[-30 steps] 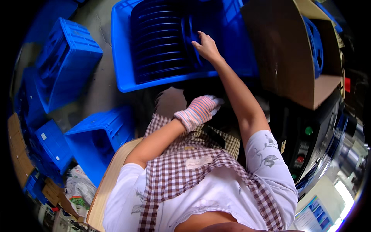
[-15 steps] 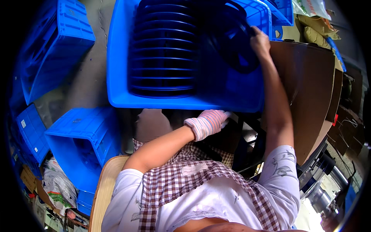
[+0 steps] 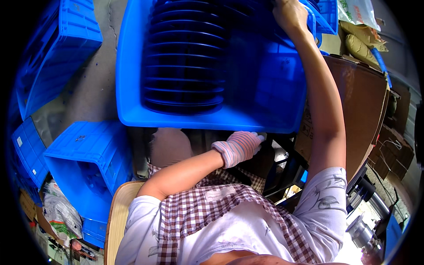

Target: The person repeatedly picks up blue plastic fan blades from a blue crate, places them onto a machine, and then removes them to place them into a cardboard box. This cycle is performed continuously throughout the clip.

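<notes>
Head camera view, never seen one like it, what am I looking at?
It's a person, not a robot, filmed from a wide fisheye camera on their head, looking down, so straight edges bend. The left hand, in a pinkish striped knitted glove, is beside the near side of a rectangular blue plastic bin. Dark, round, shiny discs stand in a row inside. The right hand, bare, is at the bin's far right; darkness and cropping hide what it holds, if anything.

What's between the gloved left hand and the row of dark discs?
The blue bin's near rim. In the head view it crosses the stretch from the gloved left hand to the dark discs.
</notes>
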